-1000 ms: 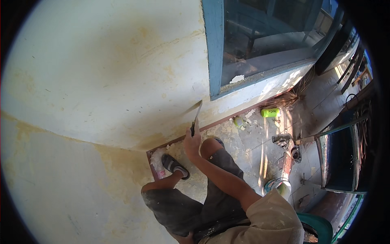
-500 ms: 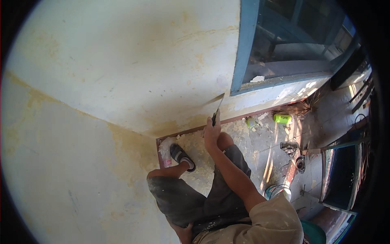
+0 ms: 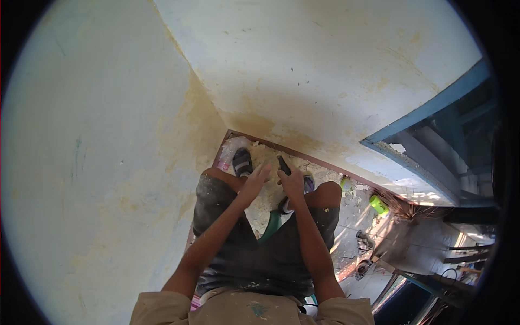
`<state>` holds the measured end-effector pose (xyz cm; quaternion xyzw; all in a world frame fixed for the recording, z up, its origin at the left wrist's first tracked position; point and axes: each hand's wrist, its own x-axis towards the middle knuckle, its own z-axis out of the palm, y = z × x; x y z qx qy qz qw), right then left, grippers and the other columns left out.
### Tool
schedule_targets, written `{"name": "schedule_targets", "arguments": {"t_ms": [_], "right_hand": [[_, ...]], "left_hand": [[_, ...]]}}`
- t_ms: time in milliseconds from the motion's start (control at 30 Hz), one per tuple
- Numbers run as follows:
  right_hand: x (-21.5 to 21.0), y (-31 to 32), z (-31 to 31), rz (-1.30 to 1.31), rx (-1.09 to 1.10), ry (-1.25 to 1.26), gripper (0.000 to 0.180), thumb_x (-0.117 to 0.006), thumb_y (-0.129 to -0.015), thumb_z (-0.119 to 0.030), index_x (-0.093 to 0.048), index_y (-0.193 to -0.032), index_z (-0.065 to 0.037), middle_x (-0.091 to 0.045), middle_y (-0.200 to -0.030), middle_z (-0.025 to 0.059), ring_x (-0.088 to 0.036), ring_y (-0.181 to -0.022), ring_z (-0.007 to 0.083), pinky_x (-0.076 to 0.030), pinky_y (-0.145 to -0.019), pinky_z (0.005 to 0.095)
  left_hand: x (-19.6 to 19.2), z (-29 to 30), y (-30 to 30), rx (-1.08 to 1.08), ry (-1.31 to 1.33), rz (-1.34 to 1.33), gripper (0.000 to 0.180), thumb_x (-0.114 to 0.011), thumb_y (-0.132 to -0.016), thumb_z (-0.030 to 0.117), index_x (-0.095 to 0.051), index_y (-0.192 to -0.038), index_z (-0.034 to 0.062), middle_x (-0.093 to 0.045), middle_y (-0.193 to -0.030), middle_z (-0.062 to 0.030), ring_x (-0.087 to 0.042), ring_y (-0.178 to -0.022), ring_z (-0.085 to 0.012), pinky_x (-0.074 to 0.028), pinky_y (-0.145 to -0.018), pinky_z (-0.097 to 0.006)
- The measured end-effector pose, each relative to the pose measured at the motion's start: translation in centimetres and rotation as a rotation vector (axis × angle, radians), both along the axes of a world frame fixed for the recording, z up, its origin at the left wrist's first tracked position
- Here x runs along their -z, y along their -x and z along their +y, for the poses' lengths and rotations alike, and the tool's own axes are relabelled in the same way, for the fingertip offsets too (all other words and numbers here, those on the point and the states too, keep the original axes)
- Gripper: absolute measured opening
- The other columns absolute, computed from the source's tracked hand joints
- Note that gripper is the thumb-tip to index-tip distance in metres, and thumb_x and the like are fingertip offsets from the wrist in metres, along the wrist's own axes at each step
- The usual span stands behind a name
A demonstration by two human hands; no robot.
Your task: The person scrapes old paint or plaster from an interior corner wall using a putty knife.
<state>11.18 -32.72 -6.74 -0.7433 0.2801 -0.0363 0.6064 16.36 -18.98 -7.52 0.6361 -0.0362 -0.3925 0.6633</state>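
My right hand [image 3: 293,183] is wrapped round the dark handle of a scraper [image 3: 284,165], held low between my knees. Its blade cannot be made out at this moment. Just left of it is my left hand [image 3: 257,183], slightly blurred, with fingers loosely stretched toward the scraper and nothing plainly held. Both hands are apart from the wall [image 3: 281,92], whose white paint has worn, yellowish patches toward the bottom and along the corner. Beneath the hands, pale flakes [image 3: 264,205] cover the floor around my sandalled feet.
A second wall [image 3: 108,162] rises close on my left. To the right is a blue window frame [image 3: 428,105]. A lime-green container [image 3: 378,205] lies by the wall base near dry bristles [image 3: 398,205]. A clear plastic bag [image 3: 233,145] sits in the corner.
My right hand has drawn the scraper down from the wall near the window to between my knees. My left hand has come up from my lap beside it. The view has turned leftward.
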Motion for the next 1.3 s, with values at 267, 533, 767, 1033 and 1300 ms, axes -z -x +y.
{"name": "schedule_targets", "arguments": {"t_ms": [267, 533, 767, 1033, 1300], "right_hand": [[3.0, -4.7, -2.9, -0.091, 0.03, 0.335, 0.034, -0.06, -0.08, -0.015, -0.062, -0.111, -0.003, -0.065, -0.096, 0.021, -0.064, -0.085, 0.0244, -0.047, -0.076, 0.0337], [4.0, -7.8, -3.2, 0.084, 0.071, 0.408, 0.028, -0.058, -0.082, -0.019, -0.064, -0.104, -0.004, -0.064, -0.083, 0.0209, -0.063, -0.076, 0.0337, -0.047, -0.068, 0.0377], [3.0, -8.2, -5.0, 0.045, 0.136, 0.435, 0.027, -0.064, -0.079, -0.012, -0.066, -0.104, -0.002, -0.068, -0.092, 0.0165, -0.066, -0.084, 0.0245, -0.049, -0.076, 0.0324], [3.7, -7.5, -3.0, 0.056, 0.154, 0.43, 0.029, -0.066, -0.077, -0.013, -0.066, -0.105, -0.003, -0.068, -0.093, 0.0159, -0.066, -0.085, 0.0236, -0.049, -0.077, 0.0319], [3.5, -7.8, -4.0, 0.073, 0.186, 0.388, 0.029, -0.067, -0.078, -0.014, -0.066, -0.104, -0.002, -0.068, -0.092, 0.0153, -0.066, -0.085, 0.0216, -0.048, -0.078, 0.0313]], "left_hand": [[8.1, -8.9, -7.8, -0.167, 0.024, -0.136, 0.034, -0.053, -0.087, 0.025, -0.054, -0.106, -0.0033, -0.062, -0.088, -0.0104, -0.059, -0.082, -0.0182, -0.045, -0.073, -0.029], [6.9, -11.7, -7.4, -0.367, 0.038, -0.096, 0.044, -0.052, -0.084, 0.008, -0.038, -0.123, -0.0088, -0.058, -0.099, -0.0126, -0.055, -0.086, -0.0158, -0.045, -0.075, -0.027], [7.7, -12.3, -7.4, -0.347, 0.252, -0.123, 0.046, -0.05, -0.085, 0.015, -0.04, -0.123, -0.0073, -0.06, -0.095, -0.0187, -0.058, -0.086, -0.0247, -0.044, -0.075, -0.032], [7.8, -10.9, -8.0, -0.24, 0.369, 0.118, 0.035, -0.045, -0.091, 0.008, -0.042, -0.124, -0.0015, -0.056, -0.111, -0.0069, -0.05, -0.102, -0.0114, -0.038, -0.089, -0.027], [7.1, -10.5, -8.9, -0.209, 0.553, 0.156, 0.039, -0.046, -0.09, 0.009, -0.04, -0.128, 0.0008, -0.054, -0.116, -0.0053, -0.048, -0.107, -0.0104, -0.036, -0.093, -0.027]]}}
